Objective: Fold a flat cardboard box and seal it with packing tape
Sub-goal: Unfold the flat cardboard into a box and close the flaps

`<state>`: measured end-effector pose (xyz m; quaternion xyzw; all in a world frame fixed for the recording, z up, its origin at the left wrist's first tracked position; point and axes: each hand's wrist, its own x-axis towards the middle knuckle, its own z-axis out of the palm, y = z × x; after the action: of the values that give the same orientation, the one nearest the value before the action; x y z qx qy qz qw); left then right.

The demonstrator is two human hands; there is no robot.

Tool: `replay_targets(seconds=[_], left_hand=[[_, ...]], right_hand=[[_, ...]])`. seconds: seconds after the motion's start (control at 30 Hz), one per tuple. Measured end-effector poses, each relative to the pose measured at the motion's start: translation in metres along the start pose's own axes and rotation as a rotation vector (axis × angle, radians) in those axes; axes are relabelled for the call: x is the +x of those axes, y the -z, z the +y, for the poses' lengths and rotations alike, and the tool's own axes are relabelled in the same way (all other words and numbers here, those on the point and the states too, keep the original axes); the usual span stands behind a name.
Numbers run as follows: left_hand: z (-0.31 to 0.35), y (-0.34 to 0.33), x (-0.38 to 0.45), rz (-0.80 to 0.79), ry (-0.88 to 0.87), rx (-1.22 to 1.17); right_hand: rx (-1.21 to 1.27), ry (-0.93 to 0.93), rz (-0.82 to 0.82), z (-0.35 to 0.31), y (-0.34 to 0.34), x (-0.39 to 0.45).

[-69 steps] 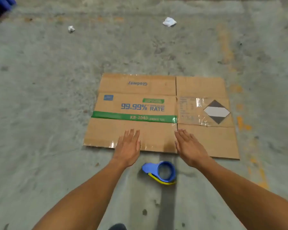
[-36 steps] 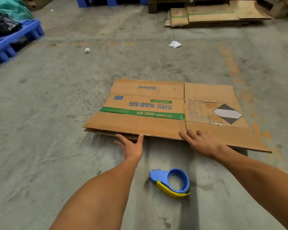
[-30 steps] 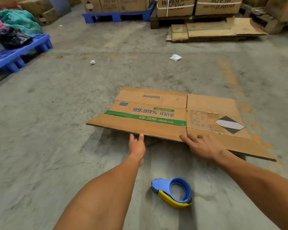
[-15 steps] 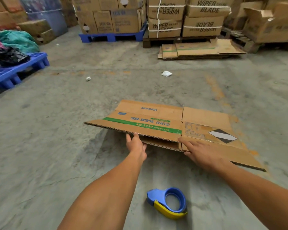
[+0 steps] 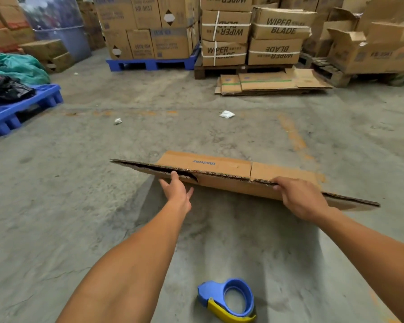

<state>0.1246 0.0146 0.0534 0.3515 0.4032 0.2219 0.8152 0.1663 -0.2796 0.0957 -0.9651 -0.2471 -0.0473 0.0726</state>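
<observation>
The flat cardboard box (image 5: 219, 165) is tilted up off the concrete floor, so its near edge faces me almost edge-on and its far edge stays low. My left hand (image 5: 176, 191) holds the near edge left of centre, thumb on top and fingers underneath. My right hand (image 5: 299, 198) grips the same edge further right, fingers curled over it. The two layers gape slightly by my left thumb. A blue and yellow tape dispenser (image 5: 226, 301) lies on the floor close to me, between my forearms.
A pile of flat cardboard (image 5: 271, 83) lies ahead before pallets stacked with boxes (image 5: 250, 36). A blue pallet (image 5: 21, 106) with bags sits at the left. Two crumpled papers (image 5: 226, 114) (image 5: 117, 121) lie on the floor beyond the box.
Both hands went from lying flat on the cardboard to holding its near edge, and have raised that edge steadily. My view has tilted up toward the stacked boxes.
</observation>
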Motion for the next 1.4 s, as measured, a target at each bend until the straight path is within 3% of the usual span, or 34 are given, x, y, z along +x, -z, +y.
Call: replay_targets(seconds=[0.2, 0.4, 0.53, 0.9, 1.03, 1.13, 1.2, 1.3, 1.4], left_hand=[[0.062, -0.049, 0.021, -0.026, -0.111, 0.177], [0.118, -0.092, 0.018, -0.024, -0.141, 0.433], [0.166, -0.117, 0.021, -0.1, -0.203, 0.628], [0.243, -0.121, -0.007, -0.159, -0.652, 1.51], [0.23, -0.106, -0.008, -0.206, -0.742, 1.647], [0.217, -0.104, -0.009, -0.236, -0.813, 1.641], [0.217, -0.106, -0.011, -0.275, -0.764, 1.65], [0.223, -0.11, -0.022, -0.376, -0.425, 1.56], [0.228, -0.111, -0.038, -0.44, -0.18, 1.469]], right_hand=[[0.067, -0.048, -0.056, 0.012, 0.062, 0.056], [0.342, -0.162, -0.268, 0.014, 0.118, 0.09], [0.447, -0.272, -0.11, 0.012, 0.168, 0.117], [0.261, -0.635, 0.13, 0.018, 0.22, 0.141], [0.296, -0.705, 0.131, 0.02, 0.21, 0.121], [0.331, -0.6, 0.085, 0.027, 0.2, 0.096], [0.37, -0.478, -0.017, 0.034, 0.203, 0.077], [0.558, -0.384, -0.296, 0.041, 0.215, 0.046], [0.645, -0.372, -0.279, 0.045, 0.213, 0.023]])
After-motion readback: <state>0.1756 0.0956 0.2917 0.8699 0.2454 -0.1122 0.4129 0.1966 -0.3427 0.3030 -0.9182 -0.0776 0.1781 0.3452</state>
